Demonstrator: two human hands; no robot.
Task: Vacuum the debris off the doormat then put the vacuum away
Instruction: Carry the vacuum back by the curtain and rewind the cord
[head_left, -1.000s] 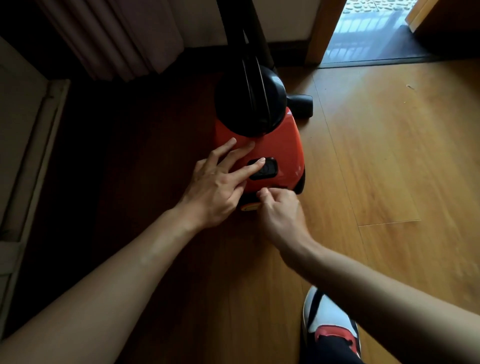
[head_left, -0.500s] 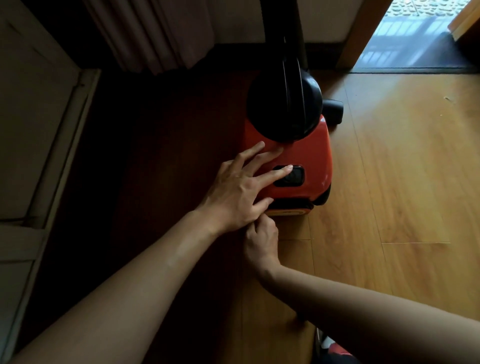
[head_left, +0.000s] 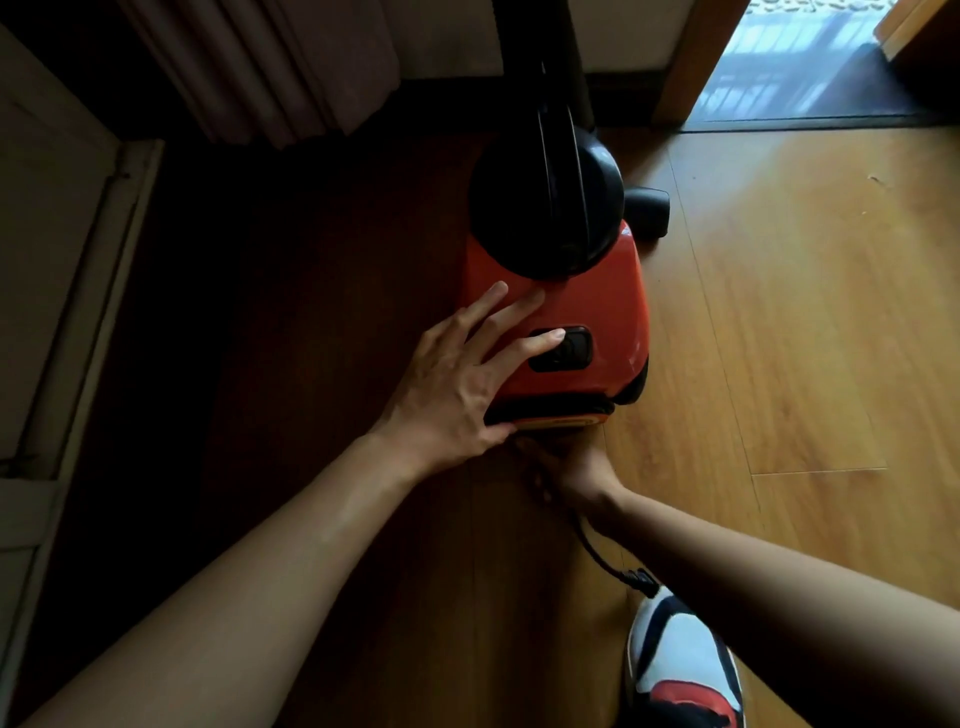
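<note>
An orange canister vacuum (head_left: 597, 306) with a black dome and a black hose stands on the wooden floor. My left hand (head_left: 457, 384) lies flat on its top, fingers spread, the index finger on the black button (head_left: 566, 349). Just behind the vacuum's rear, my right hand (head_left: 576, 473) is closed on the black power cord (head_left: 597, 551), which runs back toward my shoe and ends in a plug. The doormat (head_left: 810, 67) lies dimly lit in the doorway at the top right.
A curtain (head_left: 270, 67) hangs at the back left, and a pale cabinet or door panel (head_left: 57, 291) runs along the left side. My red, white and black shoe (head_left: 680, 670) is at the bottom. Wooden floor (head_left: 810, 322) stretches to the right.
My right hand has drawn back from the vacuum's rear toward me, pulling the black cord out into view. My left hand has stayed pressed on the vacuum's top.
</note>
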